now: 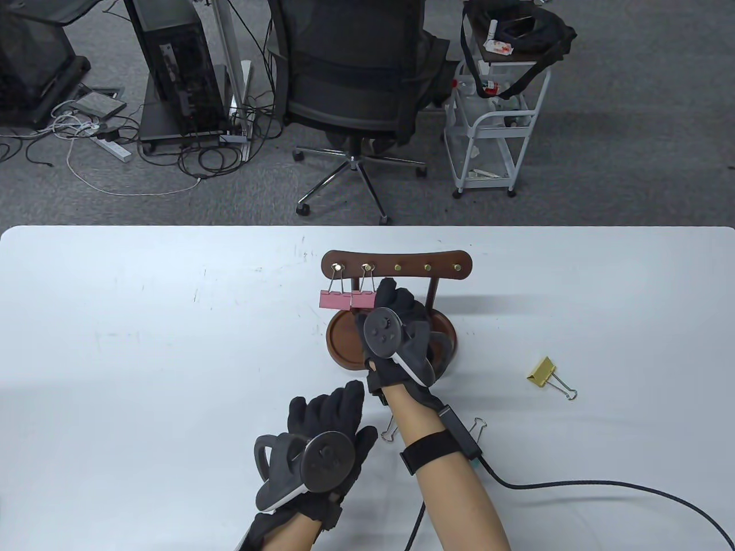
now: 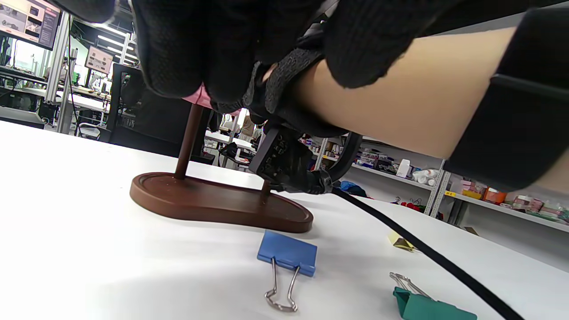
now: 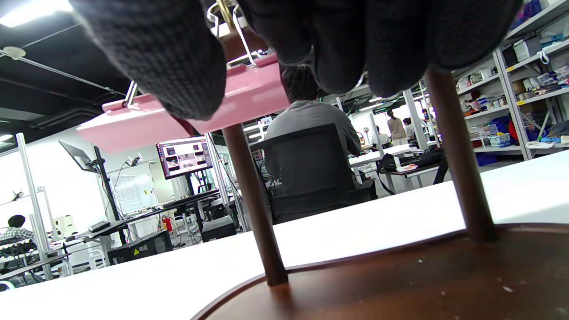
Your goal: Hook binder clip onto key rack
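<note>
The left hand [image 1: 321, 436] rests nearest on the table [image 1: 143, 344], fingers relaxed, holding nothing. Under the right forearm lie a blue clip [image 2: 287, 253] and a green clip [image 2: 431, 306]; a gold clip [image 1: 542, 372] sits well to the right. Farther in, the right hand [image 1: 396, 327] pinches a pink clip [image 1: 363, 299] hanging on the rack's [image 1: 396, 268] second hook, touching another pink clip [image 1: 334, 300] on the first.
</note>
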`<state>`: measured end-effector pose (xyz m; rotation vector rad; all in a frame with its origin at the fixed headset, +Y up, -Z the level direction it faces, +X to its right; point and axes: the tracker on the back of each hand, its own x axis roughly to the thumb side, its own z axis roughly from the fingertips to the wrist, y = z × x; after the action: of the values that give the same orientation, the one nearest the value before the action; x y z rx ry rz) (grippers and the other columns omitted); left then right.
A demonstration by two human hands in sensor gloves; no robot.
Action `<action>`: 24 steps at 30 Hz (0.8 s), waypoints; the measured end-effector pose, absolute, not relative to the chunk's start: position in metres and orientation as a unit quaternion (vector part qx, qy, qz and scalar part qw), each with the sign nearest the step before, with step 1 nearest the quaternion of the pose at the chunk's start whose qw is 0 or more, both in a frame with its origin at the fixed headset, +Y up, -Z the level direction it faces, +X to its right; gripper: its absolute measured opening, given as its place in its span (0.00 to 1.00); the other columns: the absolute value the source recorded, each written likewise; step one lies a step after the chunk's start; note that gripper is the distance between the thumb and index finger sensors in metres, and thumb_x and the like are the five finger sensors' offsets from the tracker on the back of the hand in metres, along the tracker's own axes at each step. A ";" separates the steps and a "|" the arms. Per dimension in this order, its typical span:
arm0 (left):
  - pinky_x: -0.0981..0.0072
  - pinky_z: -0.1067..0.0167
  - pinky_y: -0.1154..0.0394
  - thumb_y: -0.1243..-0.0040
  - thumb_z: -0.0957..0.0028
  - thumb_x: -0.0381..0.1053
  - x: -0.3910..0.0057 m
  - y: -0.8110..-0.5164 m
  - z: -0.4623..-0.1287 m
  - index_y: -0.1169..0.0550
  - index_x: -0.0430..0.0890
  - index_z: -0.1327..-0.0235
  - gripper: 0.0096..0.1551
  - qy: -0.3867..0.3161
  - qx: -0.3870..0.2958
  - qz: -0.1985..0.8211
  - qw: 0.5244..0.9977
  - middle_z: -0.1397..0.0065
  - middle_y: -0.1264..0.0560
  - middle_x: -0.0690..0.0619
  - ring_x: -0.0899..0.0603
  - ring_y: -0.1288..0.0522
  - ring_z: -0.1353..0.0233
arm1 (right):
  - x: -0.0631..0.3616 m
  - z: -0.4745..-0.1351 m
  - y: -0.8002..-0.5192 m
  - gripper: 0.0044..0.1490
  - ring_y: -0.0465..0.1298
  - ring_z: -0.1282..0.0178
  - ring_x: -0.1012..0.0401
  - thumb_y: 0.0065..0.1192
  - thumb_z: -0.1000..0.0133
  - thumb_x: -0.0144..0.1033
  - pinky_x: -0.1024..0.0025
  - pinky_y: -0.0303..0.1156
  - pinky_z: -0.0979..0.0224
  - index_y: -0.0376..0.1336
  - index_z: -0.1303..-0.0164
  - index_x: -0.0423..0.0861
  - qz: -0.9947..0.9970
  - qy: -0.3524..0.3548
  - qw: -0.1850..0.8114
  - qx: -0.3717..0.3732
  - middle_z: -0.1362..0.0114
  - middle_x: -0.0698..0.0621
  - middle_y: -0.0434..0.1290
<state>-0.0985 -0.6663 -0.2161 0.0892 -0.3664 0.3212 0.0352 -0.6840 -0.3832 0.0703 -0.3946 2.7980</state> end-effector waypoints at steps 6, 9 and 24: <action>0.17 0.31 0.44 0.35 0.39 0.54 -0.099 -0.667 -0.216 0.34 0.33 0.15 0.45 -0.180 0.047 0.159 0.969 0.22 0.26 0.30 0.21 0.28 0.27 | 0.041 -0.379 -0.684 0.54 0.68 0.30 0.31 0.70 0.40 0.51 0.32 0.64 0.32 0.51 0.15 0.33 0.978 -0.134 0.156 0.034 0.21 0.28 0.62; 0.17 0.31 0.44 0.35 0.39 0.54 -0.099 -0.667 -0.216 0.33 0.32 0.16 0.45 -0.179 0.049 0.159 0.970 0.22 0.26 0.30 0.21 0.27 0.27 | 0.047 -0.375 -0.680 0.54 0.67 0.29 0.29 0.69 0.40 0.51 0.32 0.64 0.32 0.51 0.15 0.33 0.976 -0.135 0.162 0.046 0.19 0.27 0.62; 0.21 0.31 0.39 0.36 0.39 0.54 -0.098 -0.667 -0.216 0.29 0.34 0.18 0.41 -0.199 0.072 0.173 0.962 0.24 0.24 0.32 0.23 0.25 0.29 | 0.123 -0.320 -0.639 0.53 0.64 0.26 0.24 0.68 0.40 0.52 0.29 0.62 0.32 0.52 0.13 0.34 0.968 -0.147 0.189 0.076 0.17 0.22 0.57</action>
<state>-0.0984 -0.6672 -0.2155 0.1458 -0.4036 0.3496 0.1230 -0.6388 -0.3198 0.2151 -0.4131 2.7224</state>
